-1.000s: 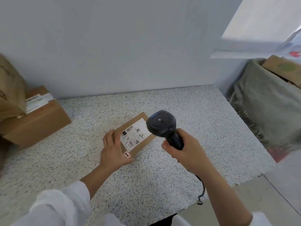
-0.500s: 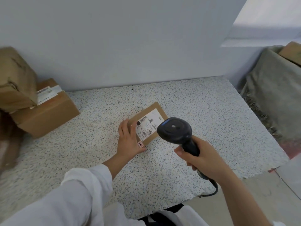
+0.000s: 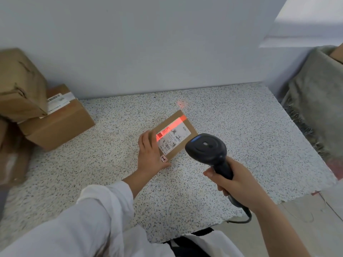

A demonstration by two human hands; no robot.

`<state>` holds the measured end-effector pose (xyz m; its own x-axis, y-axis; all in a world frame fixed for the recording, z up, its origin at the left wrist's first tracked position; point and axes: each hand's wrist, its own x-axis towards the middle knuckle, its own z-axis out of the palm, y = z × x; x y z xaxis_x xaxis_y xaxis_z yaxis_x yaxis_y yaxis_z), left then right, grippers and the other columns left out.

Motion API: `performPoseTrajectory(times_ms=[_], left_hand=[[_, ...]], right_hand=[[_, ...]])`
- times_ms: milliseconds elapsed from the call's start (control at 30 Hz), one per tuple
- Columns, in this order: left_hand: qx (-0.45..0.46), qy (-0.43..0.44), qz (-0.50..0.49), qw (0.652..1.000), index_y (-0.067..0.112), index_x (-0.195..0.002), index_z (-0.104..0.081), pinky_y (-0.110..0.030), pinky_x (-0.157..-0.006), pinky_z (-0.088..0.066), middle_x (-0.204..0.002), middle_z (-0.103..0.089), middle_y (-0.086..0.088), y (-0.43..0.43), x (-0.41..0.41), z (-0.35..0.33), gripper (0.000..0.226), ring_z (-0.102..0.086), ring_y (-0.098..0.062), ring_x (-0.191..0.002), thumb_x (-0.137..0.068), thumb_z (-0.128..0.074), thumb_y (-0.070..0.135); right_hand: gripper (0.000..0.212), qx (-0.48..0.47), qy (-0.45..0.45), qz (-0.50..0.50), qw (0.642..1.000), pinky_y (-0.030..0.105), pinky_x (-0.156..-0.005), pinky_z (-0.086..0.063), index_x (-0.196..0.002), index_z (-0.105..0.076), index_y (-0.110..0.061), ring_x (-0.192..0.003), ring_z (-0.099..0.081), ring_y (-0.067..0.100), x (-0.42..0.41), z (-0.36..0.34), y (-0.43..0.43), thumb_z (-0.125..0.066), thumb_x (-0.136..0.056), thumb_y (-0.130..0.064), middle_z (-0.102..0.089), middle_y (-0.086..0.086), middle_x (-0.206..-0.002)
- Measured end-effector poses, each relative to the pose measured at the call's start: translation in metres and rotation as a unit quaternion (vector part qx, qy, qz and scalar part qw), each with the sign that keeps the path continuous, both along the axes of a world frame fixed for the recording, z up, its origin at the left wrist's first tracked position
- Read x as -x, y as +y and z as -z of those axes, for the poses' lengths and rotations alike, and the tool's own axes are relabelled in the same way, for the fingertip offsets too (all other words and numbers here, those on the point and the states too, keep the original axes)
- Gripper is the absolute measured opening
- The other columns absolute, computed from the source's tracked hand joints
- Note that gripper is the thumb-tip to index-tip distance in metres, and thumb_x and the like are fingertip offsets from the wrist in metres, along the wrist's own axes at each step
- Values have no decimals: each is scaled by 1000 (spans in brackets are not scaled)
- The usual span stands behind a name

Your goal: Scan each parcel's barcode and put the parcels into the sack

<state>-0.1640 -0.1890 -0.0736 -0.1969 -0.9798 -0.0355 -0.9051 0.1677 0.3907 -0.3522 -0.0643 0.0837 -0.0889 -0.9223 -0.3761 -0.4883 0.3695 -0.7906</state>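
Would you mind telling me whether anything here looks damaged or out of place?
The brown box at far left looks dented and creased, and sits tilted on the labelled box below it. Nothing else stands out.

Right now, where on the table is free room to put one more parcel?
Bare table lies between the flat parcel and the sack at right, and between the left hand and the stacked boxes. The far left corner is crowded.

A parcel-sorting station: labelled cardboard boxes (image 3: 55,125) pile at the far left of a speckled counter (image 3: 111,164), a handheld barcode scanner (image 3: 206,149) casts a red beam (image 3: 174,125), and a grey sack (image 3: 315,112) stands right.
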Motion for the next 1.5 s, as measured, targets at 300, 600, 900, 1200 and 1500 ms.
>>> performPoseTrajectory(times_ms=[300,600,900,1200,1500], left_hand=[[-104,29,92,990,12,-147,-3,-50,-108,-34,-151,-2,-13,-12,-15,-13,128,4,-31,-142,-55,-87,44],[-129,-90,303,940,10,-147,-2,-34,-116,-13,-153,1,-7,-35,-39,-57,123,6,-23,-142,-60,-85,35],[-144,-107,325,928,14,-147,-3,-35,-116,-10,-151,-1,-7,-43,-46,-64,122,4,-23,-142,-59,-86,30],[-138,-108,338,925,12,-147,-4,-31,-114,-9,-150,-3,-8,-39,-43,-74,119,5,-21,-140,-61,-85,26],[-129,-110,335,927,13,-146,-4,-32,-115,-12,-149,-4,-8,-33,-41,-78,120,4,-21,-140,-59,-86,26]], right_hand=[[11,2,14,-23,1000,24,-52,-48,-84,-60,-17,-48,-55,4,11,-8,4,-68,-82,-23,-61,-8,-56],[16,15,113,-195,974,13,-54,-38,-83,-61,-34,-53,-51,5,34,-30,5,-74,-77,-27,-58,-16,-59],[19,47,158,-204,965,20,-56,-41,-89,-66,-31,-58,-56,16,36,-35,9,-76,-73,-27,-64,-3,-66],[19,58,160,-197,965,26,-59,-44,-86,-66,-35,-59,-58,16,38,-39,15,-75,-71,-27,-66,-4,-66],[20,71,159,-201,964,31,-65,-48,-89,-67,-31,-64,-61,15,41,-40,25,-76,-72,-29,-68,-5,-70]])
